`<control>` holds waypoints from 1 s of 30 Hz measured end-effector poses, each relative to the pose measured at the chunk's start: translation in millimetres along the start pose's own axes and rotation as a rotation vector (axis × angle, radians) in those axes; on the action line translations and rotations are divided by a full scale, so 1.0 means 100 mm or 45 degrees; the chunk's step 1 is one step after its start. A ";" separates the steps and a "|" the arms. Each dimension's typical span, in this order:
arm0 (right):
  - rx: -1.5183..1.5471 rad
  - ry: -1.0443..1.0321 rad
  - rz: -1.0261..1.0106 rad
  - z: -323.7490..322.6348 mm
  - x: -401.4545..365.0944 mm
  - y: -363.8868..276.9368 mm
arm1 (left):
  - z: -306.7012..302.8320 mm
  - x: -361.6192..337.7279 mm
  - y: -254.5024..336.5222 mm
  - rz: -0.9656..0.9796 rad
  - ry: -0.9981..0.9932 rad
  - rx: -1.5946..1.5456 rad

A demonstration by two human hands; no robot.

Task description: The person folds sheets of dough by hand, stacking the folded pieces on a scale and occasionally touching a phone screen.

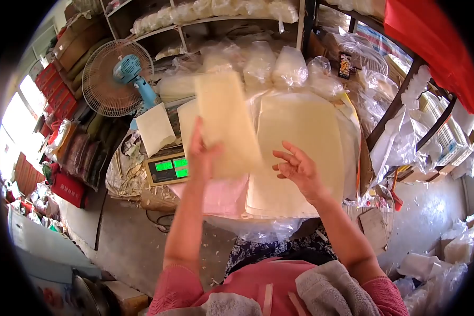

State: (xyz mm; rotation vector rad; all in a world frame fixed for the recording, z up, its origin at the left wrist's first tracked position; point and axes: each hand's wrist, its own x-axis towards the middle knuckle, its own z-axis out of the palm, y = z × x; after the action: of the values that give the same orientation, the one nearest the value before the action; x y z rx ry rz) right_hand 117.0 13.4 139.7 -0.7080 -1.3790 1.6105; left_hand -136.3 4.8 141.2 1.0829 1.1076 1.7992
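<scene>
My left hand (203, 154) grips a folded cream-coloured sheet (227, 116) by its left edge, thumb on its face and fingers behind. The sheet is raised over the table and slightly blurred. My right hand (295, 167) holds nothing; its fingers are apart and half curled above a stack of large cream sheets (300, 126). Left of my left hand is a digital scale (160, 171) with lit green displays, partly hidden by that hand. Another folded cream sheet (155, 129) leans at the scale, and a further pale piece (188, 124) shows behind the held one.
Clear plastic bags of pale goods (289, 67) line the back of the table. A fan (118, 78) stands at the back left. To the right are a dark metal rack (395, 108), a white plastic basket (440, 126) and hanging red cloth (437, 47).
</scene>
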 end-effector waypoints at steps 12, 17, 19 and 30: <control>-0.509 0.160 0.233 -0.73 -0.44 0.64 | -0.67 0.71 -0.24 0.484 0.244 1.878; -1.158 0.019 0.081 -0.70 -0.71 0.63 | -0.58 0.29 -0.21 0.204 -0.447 2.193; -1.393 -0.082 -0.228 -0.64 -0.72 0.75 | -0.70 0.39 -0.36 0.282 -0.451 2.143; -1.884 -0.422 -0.714 -0.52 -0.54 1.33 | 0.16 -0.60 -0.59 1.110 -0.429 1.189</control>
State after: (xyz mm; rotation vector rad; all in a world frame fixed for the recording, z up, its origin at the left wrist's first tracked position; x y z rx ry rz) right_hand 152.6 -9.9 -7.2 -0.7048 -2.6589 0.0358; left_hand -90.8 -23.9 75.0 2.6331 1.4036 1.5259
